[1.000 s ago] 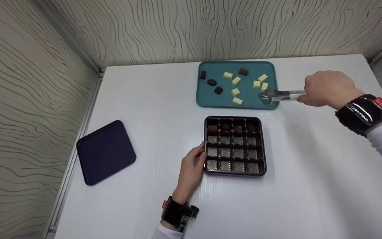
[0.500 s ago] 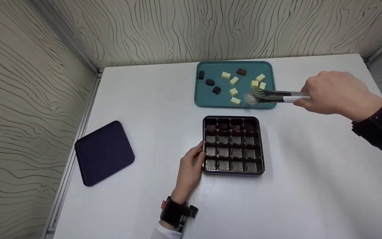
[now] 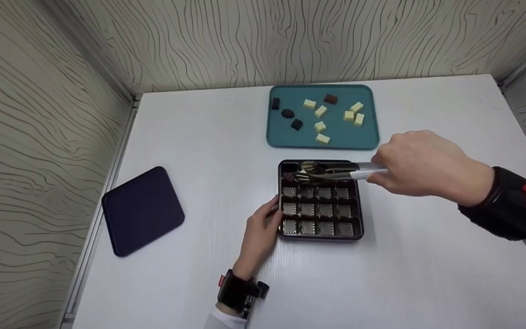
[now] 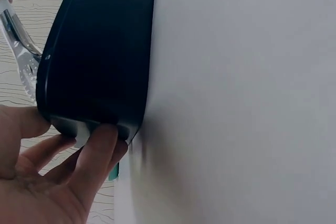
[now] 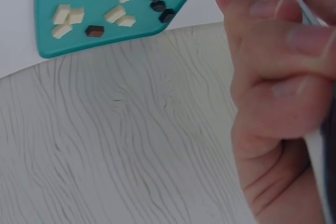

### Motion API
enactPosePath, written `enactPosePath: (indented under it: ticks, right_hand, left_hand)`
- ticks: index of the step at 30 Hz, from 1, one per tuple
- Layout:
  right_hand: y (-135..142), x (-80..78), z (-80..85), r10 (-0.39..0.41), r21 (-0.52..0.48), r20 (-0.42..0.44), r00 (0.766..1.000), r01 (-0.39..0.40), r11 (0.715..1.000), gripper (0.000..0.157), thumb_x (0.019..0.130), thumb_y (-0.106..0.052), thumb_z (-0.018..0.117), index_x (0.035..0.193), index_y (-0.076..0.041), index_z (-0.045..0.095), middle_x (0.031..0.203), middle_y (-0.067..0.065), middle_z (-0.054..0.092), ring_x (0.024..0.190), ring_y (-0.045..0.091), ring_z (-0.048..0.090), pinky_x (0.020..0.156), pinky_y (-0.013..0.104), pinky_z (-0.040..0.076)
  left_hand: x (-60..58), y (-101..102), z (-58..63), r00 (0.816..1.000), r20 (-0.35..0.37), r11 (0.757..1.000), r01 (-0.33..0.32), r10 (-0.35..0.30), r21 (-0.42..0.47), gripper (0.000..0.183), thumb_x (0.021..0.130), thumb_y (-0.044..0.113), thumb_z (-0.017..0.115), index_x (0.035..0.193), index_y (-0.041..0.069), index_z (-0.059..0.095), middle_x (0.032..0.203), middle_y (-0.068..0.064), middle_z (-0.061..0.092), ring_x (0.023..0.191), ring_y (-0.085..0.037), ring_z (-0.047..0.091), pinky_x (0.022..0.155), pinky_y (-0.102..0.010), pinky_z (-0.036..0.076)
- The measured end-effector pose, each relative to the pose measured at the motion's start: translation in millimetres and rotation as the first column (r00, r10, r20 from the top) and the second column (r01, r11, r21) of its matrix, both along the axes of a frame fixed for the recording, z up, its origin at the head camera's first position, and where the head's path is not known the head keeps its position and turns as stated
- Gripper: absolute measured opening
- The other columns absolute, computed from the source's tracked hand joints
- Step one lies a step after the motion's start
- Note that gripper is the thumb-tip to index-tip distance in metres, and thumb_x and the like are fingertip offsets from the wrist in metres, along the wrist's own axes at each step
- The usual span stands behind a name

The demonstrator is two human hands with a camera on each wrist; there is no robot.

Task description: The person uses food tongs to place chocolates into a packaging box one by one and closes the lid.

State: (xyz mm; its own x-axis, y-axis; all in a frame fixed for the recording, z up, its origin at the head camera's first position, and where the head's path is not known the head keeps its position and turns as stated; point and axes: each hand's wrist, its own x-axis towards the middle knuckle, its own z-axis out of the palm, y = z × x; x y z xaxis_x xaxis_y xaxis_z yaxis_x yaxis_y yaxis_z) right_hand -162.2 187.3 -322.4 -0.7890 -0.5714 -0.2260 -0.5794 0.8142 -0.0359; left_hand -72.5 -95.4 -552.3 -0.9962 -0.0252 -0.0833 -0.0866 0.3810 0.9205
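In the head view, my right hand (image 3: 423,164) grips a pair of metal tongs (image 3: 336,175) with white on the handles. The tongs reach across the back row of a dark square box (image 3: 321,239) with a divided insert. A small pale spot shows between their tips; whether it is a piece or shine, I cannot tell. Beneath them, the dark chocolates of that row are mostly hidden. My left hand (image 3: 263,230) rests against the box's left side, its fingertips (image 4: 102,135) pressed to the wall in the left wrist view. The other compartments in sight hold nothing.
Behind the box lies a teal tray (image 3: 286,139) with several cream-coloured pieces (image 3: 323,138), a brown piece (image 3: 330,98) and dark chocolates (image 3: 287,114). A dark purple square lid (image 3: 144,211) lies at the left table edge. Patterned panels (image 3: 254,41) stand behind the table.
My right hand has brought the tongs leftward and toward me, from over the teal tray to the box's back row. The left hand stays against the box.
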Motion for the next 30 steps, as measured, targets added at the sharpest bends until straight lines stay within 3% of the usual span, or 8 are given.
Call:
enactPosePath:
  ticks: [10,15,21,26,30]
  right_hand:
    - [-19,3.0,1.9,0.03,-0.01,0.005,1.0,-0.03,0.999,0.021,0.092,-0.029,0.076,0.08,-0.011,0.078,0.059,-0.003,0.059,0.054,0.013,0.048,0.046,0.029,0.04]
    - [-15,-4.8,6.1,-0.001,-0.014,-0.013,1.0,0.0,1.0,0.022,0.092,-0.031,0.076,0.081,-0.011,0.077,0.059,-0.002,0.057,0.054,0.015,0.047,0.046,0.029,0.037]
    - [3,-19.2,0.1,-0.057,-0.005,-0.047,0.997,0.057,0.998,0.024,0.094,-0.032,0.074,0.088,-0.008,0.078,0.057,0.001,0.053,0.053,0.016,0.047,0.046,0.03,0.037]
    - [20,-38.0,-10.4,-0.127,-0.001,-0.1,0.987,0.128,0.992,0.035,0.094,-0.028,0.069,0.065,-0.008,0.063,0.055,-0.001,0.043,0.052,0.017,0.043,0.043,0.029,0.033]
    - [30,-51.4,-21.7,-0.169,-0.002,-0.099,0.981,0.17,0.986,0.039,0.093,-0.026,0.065,0.06,-0.01,0.052,0.055,-0.004,0.035,0.052,0.016,0.039,0.043,0.028,0.03]
  left_hand:
    - [-0.6,2,1.5,0.999,0.032,0.998,0.002,-0.004,0.056,0.047,0.108,0.019,0.058,0.154,0.01,0.053,0.148,-0.014,0.065,0.136,-0.029,0.064,0.123,-0.047,0.047]
    - [-0.9,2,0.8,1.0,0.028,0.999,-0.002,0.001,0.041,0.047,0.108,0.02,0.058,0.154,0.01,0.053,0.149,-0.015,0.064,0.137,-0.03,0.063,0.124,-0.047,0.046]
    - [-0.1,1,1.7,1.0,0.02,0.999,0.007,-0.008,0.038,0.048,0.108,0.02,0.058,0.154,0.009,0.052,0.15,-0.016,0.063,0.14,-0.031,0.061,0.125,-0.048,0.045]
    - [0.0,1,-0.1,1.0,0.014,0.999,0.01,-0.011,0.042,0.048,0.109,0.021,0.057,0.154,0.008,0.052,0.149,-0.014,0.064,0.14,-0.03,0.061,0.125,-0.047,0.045]
    - [0.8,0,-1.8,1.0,0.005,0.999,0.015,-0.015,0.03,0.048,0.109,0.023,0.056,0.154,0.008,0.052,0.149,-0.014,0.064,0.142,-0.03,0.06,0.126,-0.048,0.043]
